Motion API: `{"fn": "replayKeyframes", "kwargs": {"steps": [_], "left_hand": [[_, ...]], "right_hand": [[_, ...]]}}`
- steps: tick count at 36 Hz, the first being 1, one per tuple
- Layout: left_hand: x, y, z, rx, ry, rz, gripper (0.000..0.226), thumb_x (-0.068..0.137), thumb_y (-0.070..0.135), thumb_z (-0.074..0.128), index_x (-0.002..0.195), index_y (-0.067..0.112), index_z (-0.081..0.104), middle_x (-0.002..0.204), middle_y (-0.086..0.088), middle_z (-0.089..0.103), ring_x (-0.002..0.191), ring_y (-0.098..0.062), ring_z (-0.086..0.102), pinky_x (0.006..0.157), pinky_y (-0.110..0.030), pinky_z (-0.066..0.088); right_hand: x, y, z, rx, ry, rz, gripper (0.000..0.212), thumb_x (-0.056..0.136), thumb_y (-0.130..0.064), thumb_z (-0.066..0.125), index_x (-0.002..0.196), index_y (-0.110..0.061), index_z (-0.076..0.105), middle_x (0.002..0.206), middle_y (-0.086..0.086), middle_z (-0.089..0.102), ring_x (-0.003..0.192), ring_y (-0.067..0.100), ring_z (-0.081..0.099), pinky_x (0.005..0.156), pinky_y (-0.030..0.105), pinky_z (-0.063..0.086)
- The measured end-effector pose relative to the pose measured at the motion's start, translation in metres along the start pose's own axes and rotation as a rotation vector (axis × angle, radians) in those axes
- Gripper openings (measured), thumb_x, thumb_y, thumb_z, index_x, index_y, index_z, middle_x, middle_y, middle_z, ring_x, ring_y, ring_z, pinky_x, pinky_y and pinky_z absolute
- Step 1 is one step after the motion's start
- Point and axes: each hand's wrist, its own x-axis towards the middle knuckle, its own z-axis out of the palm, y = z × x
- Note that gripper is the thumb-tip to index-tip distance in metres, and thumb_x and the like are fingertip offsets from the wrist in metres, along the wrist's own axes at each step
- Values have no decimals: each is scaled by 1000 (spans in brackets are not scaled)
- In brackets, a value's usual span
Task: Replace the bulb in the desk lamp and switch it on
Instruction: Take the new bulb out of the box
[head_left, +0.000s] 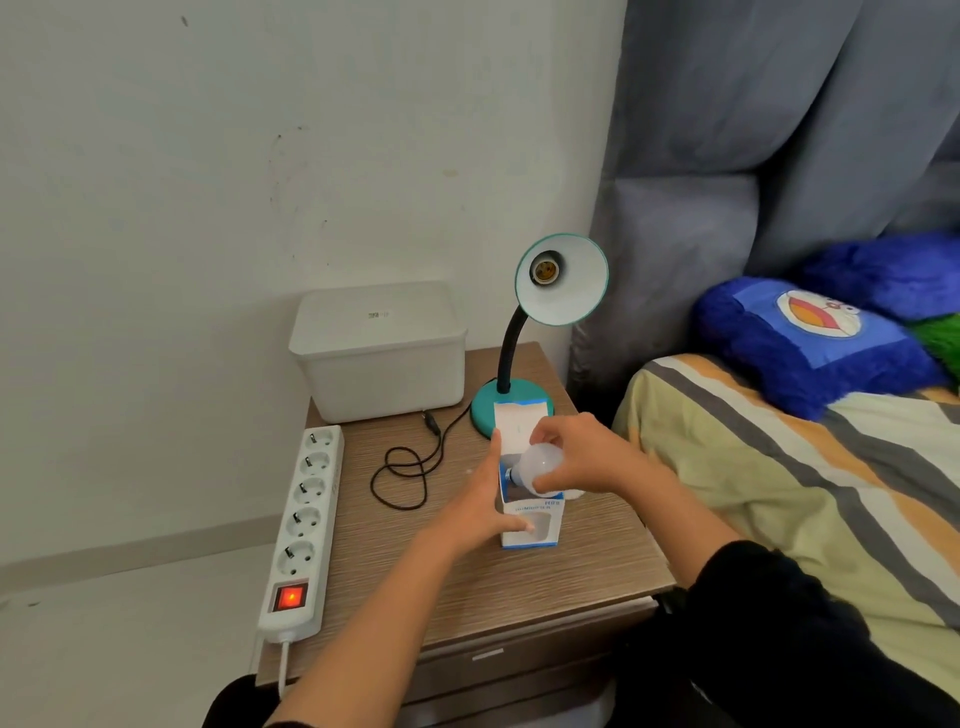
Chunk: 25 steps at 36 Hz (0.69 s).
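Right fingers (545, 441) clamped round bulb (540, 465), half out of box (530, 525); left fingers (511, 527) gripped box on table (395, 561). Lamp (561, 278) socket bare. Left, by the look: seating bulb, plugging cord (410, 467) into strip (306, 519), switching on.
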Motion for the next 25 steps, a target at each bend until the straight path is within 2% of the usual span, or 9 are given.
{"fn": "replayKeyframes", "kwargs": {"steps": [3,6,10,14,17,22,25], "left_hand": [[1,0,0,-1,4,-11,124,68,27,79,143,39,-19,157,7,12,142,-15,21,111,-45,33],[1,-2,-1,17,0,-8,126,67,29,79,141,39,-22,157,7,12,141,-14,21,112,-44,32],[1,-3,-1,40,6,1,127,66,31,79,143,37,-21,157,6,16,141,-15,22,111,-44,32],[1,-3,2,38,37,17,126,63,34,81,146,33,-14,153,7,24,140,-15,26,111,-46,33],[1,-3,2,44,51,35,126,63,30,81,147,30,-13,156,8,17,143,-17,18,114,-47,27],[1,-4,2,53,47,35,126,64,29,82,146,31,-14,157,8,14,144,-17,14,114,-47,28],[2,-5,2,42,40,29,126,66,23,82,146,31,-15,156,8,15,142,-14,17,113,-42,30]], "right_hand": [[-8,4,5,-16,-21,-42,56,70,-38,70,119,-27,48,122,-3,48,102,11,45,83,27,46],[-12,2,20,-62,-13,-68,59,73,-42,69,124,-25,43,125,-3,45,107,12,44,87,29,43],[-15,0,27,-35,91,-64,51,74,-41,68,116,-26,43,118,-2,51,98,10,46,77,24,42],[-26,8,20,137,158,0,45,69,-38,70,102,-27,41,97,-6,49,83,9,51,60,20,44],[-32,18,20,267,216,43,36,70,-36,68,93,-22,45,90,-3,53,78,12,53,61,26,46],[-39,34,36,366,260,115,35,71,-27,69,101,-22,51,103,-3,52,86,7,51,64,15,41],[-41,38,51,443,295,150,29,72,-27,69,96,-25,53,95,-6,55,79,4,52,61,15,41]]}}
